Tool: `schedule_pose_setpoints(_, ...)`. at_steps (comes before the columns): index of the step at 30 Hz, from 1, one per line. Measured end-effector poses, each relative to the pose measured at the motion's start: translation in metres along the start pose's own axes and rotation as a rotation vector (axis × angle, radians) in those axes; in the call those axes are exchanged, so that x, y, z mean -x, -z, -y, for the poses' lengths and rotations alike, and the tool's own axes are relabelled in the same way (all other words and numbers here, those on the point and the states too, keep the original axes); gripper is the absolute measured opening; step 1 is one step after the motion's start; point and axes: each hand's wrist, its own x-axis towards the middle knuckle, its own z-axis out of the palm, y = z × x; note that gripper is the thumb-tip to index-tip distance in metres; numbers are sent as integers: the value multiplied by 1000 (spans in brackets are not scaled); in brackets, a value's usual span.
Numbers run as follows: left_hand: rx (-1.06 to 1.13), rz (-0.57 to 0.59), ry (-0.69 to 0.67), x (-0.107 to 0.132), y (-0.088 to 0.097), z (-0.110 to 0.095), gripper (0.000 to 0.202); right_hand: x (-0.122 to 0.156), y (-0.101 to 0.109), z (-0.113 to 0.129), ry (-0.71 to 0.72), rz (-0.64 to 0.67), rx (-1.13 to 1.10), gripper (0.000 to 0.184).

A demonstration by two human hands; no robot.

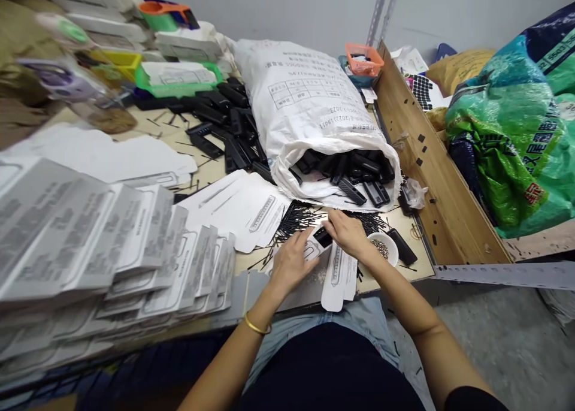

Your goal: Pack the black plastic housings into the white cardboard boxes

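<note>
Between my hands, at the table's front edge, is a small white printed cardboard box (311,250) with a black plastic piece (322,236) showing in its open end. My left hand (291,262) is closed around the box's near left side, thumb along its lower edge. Curled fingers of my right hand (345,232) press at the far end, on the black piece; the fingertips are partly hidden. Below my right hand, flat white cartons (335,276) overhang the table edge. A white bowl of small metal screws (381,249) stands just right of that hand.
Folded white boxes (148,243) are stacked at left. A white woven sack (314,93) spills black plastic cases (366,171) toward me. Thin black sticks (299,219) lie behind my hands. A wooden board (435,177) walls the right side; green bags (512,129) lie beyond it.
</note>
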Motion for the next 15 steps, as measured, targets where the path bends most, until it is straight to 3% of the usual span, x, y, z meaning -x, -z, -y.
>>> schedule_pose_setpoints(2,103,-55,30,3,-2,6,58,-10,-9,-10,-69,40,14,31)
schedule_pose_setpoints(4,203,-137,89,6,-3,13,61,-23,-17,-28,-260,43,106,33)
schedule_pose_setpoints(6,272,-219,157,8,-5,16,67,-34,-25,-46,-383,102,179,23)
schedule_pose_setpoints(9,345,-273,201,9,-9,14,73,-43,-35,-60,-385,124,151,10)
schedule_pose_setpoints(15,242,-285,151,3,-21,5,81,-27,-20,-48,-280,-23,-122,21)
